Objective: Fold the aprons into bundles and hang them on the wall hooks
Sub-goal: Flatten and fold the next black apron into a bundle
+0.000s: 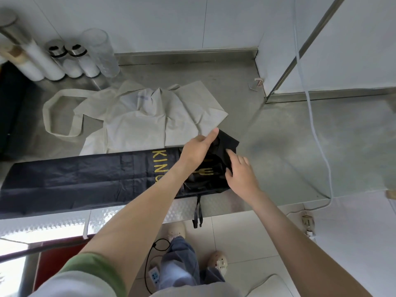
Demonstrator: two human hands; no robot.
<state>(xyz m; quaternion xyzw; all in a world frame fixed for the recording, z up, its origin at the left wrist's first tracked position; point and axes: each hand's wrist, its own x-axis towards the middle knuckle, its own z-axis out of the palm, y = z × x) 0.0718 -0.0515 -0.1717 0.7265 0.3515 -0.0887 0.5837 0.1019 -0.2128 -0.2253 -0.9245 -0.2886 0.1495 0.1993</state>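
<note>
Nearest the person, the steel counter [289, 146] carries the black apron [85, 179] along its front edge. The apron is already folded lengthwise into a long flat strip, and its ties [198, 213] hang over the edge toward the floor.

Both hands work at the strip's right end. The left hand [198, 150] holds the turned-up end of the cloth, with the thumb extended; its fingers are hidden in the fabric. The right hand [241, 175] lies on the same end just beside it, fingers fairly straight and pressing the cloth down.

Step in hand, by judgement: start of the bundle, with the first fold or roll at the right end.

Next move, by judgement: carry the end leftward along the strip in even turns, keep the edges aligned, and gather the hanging ties so they can bind the bundle.

Beyond the strip, touching its far edge, lies the pale apron [150, 121], opened flat and not yet folded, with its neck loop [53, 116] spread to the left. Farther back, a wall hook [258, 82] sits at the corner on the right, and jars [70, 58] stand at the far left
</note>
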